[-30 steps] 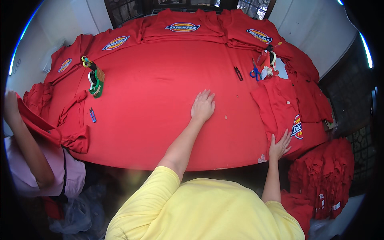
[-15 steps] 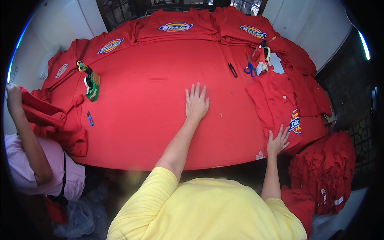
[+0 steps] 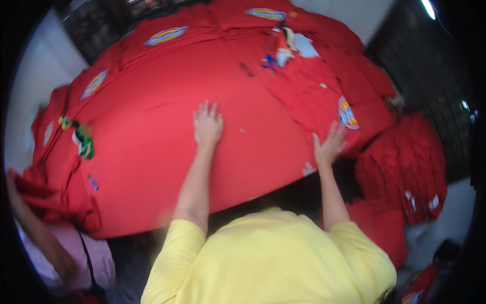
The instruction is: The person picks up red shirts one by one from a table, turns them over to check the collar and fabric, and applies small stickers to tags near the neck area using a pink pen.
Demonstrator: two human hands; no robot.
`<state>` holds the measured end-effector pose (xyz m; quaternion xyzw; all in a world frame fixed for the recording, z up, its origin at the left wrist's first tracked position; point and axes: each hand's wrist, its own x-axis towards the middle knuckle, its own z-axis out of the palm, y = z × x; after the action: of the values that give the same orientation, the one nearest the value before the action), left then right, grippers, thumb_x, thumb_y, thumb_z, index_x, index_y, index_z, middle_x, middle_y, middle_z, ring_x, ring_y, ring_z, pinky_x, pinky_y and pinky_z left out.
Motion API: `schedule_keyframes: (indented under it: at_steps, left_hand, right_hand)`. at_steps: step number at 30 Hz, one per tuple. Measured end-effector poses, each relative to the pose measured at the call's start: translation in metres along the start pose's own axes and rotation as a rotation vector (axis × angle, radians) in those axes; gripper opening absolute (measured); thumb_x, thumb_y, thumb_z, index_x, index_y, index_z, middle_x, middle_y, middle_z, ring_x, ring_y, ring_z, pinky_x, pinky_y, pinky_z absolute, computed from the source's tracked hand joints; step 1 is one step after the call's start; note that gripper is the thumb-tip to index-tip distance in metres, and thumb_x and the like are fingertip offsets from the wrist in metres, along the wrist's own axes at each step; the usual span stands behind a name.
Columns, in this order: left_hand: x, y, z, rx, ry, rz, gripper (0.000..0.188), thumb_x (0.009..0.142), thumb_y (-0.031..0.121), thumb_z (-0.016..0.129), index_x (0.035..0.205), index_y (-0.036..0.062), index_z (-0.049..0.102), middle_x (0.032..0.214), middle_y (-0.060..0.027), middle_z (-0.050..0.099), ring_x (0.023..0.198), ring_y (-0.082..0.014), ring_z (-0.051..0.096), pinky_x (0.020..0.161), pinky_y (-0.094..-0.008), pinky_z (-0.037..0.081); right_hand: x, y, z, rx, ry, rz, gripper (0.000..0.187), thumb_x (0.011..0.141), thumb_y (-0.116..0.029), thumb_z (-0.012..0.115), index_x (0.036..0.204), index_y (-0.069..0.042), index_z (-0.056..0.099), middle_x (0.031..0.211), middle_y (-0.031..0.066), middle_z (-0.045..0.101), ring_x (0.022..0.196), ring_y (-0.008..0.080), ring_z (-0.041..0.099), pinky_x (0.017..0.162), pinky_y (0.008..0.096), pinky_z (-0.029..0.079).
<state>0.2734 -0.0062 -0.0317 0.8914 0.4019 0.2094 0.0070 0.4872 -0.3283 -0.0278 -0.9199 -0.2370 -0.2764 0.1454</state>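
Note:
My left hand [image 3: 207, 124] lies palm down with its fingers stretched on the red cloth-covered table [image 3: 167, 137], holding nothing. At the table's near right edge, my right hand [image 3: 330, 144] has its fingers apart, beside a red shirt [image 3: 309, 96] with a printed oval emblem [image 3: 347, 113]. Whether that palm touches the shirt or hovers just over it, I cannot tell. Past the shirt's far end sit blue-handled scissors [image 3: 269, 62] and a tape dispenser [image 3: 286, 40], both blurred. A small dark tool [image 3: 246, 69], probably thread snips, lies left of the shirt.
Red shirts with emblems [image 3: 166, 35] line the far edge. A green tape dispenser [image 3: 83, 142] and a small blue tool [image 3: 93, 182] lie at the left. A co-worker in pink [image 3: 96, 263] is at the near left. A stack of red garments [image 3: 400, 167] stands at the right.
My view has swung to the right, so the table appears tilted and shifted left. Both hands remain open at the table. The co-worker's raised arm has come down.

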Motion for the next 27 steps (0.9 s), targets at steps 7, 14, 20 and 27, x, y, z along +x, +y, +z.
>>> schedule_keyframes:
  at_steps: [7,14,20,27]
  left_hand:
    - [0.006,0.005,-0.006,-0.03,-0.017,0.049,0.046,0.092,0.035,0.047,0.133,0.0132,0.051,0.143,-0.0107,0.041,0.134,-0.0276,0.035,0.112,-0.0445,0.023]
    - [0.004,-0.001,-0.002,0.055,-0.04,0.073,0.044,0.096,0.031,0.043,0.135,0.0119,0.047,0.145,-0.0093,0.039,0.135,-0.0258,0.033,0.112,-0.0416,0.024]
    - [0.003,0.003,-0.006,0.082,-0.079,0.086,0.045,0.097,0.03,0.041,0.139,0.0129,0.042,0.147,-0.0077,0.035,0.136,-0.025,0.031,0.113,-0.0423,0.023]
    - [0.004,0.007,-0.004,0.068,-0.092,0.089,0.044,0.098,0.03,0.04,0.139,0.0133,0.043,0.147,-0.0074,0.035,0.137,-0.0251,0.031,0.113,-0.0425,0.023]
  right_hand:
    - [0.0,0.01,-0.006,-0.013,-0.093,0.011,0.078,0.084,-0.058,0.053,0.146,-0.018,0.029,0.153,0.0128,0.022,0.141,0.0349,0.016,0.108,0.0636,0.013]
    - [0.047,0.08,-0.083,0.276,-0.108,0.115,0.058,0.081,-0.04,0.066,0.129,-0.009,0.052,0.143,0.0227,0.036,0.133,0.0414,0.032,0.109,0.0499,0.025]
    - [0.106,0.266,-0.212,-0.256,0.381,0.145,0.047,0.085,-0.034,0.062,0.125,-0.011,0.055,0.141,0.0189,0.04,0.131,0.0429,0.032,0.105,0.0588,0.024]
    - [0.155,0.349,-0.224,-0.5,-0.137,0.775,0.073,0.085,-0.064,0.047,0.145,-0.025,0.03,0.152,0.01,0.024,0.141,0.0358,0.016,0.107,0.065,0.011]
